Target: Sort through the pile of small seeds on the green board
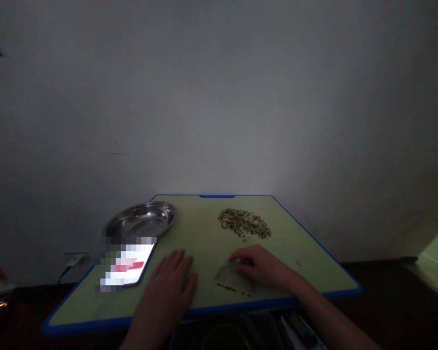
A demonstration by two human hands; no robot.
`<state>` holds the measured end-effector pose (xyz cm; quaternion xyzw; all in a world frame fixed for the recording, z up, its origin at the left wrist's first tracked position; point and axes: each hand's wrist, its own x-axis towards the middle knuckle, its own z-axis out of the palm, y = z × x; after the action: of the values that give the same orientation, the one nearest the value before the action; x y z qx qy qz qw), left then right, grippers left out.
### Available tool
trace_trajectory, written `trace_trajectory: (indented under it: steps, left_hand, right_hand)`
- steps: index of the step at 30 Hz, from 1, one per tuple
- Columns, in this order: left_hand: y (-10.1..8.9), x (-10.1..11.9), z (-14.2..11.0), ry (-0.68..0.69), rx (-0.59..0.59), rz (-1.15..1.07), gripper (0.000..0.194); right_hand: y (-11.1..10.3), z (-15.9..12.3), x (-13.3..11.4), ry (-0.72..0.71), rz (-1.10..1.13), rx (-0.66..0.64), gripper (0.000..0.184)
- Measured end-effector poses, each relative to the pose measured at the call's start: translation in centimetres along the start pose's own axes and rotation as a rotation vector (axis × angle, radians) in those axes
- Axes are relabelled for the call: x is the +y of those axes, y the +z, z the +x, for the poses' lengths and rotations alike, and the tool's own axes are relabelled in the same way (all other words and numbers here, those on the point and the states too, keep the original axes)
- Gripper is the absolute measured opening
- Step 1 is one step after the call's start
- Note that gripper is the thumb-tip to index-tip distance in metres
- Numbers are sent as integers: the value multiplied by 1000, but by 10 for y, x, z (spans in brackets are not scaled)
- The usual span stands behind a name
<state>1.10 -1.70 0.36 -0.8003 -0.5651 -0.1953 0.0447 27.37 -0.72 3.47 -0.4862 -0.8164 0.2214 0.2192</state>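
Note:
My right hand [264,265] pinches the curved edge of a clear, half-round protractor [227,276], which lies low over the table near its front edge. A few small dark grains [231,289] show along the protractor's straight side. Flat on the green tabletop [200,233] rests my left hand [170,282], fingers stretched out and holding nothing. Beyond my right hand, a loose pile of small brown grains [244,223] is spread out; their exact kind is too small to tell.
At the left of the table stands a shallow steel basin [142,221]. A phone [136,267] with a lit screen lies in front of it, partly blurred out. A blue rim [310,238] edges the table, and a grey wall [219,97] rises behind.

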Motion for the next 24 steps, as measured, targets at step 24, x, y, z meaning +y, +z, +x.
trace_trajectory:
  steps: [24]
  left_hand:
    - [-2, 3, 0, -8, -4, -4, 42]
  right_hand:
    - [7, -4, -18, -17, 150, -106, 21]
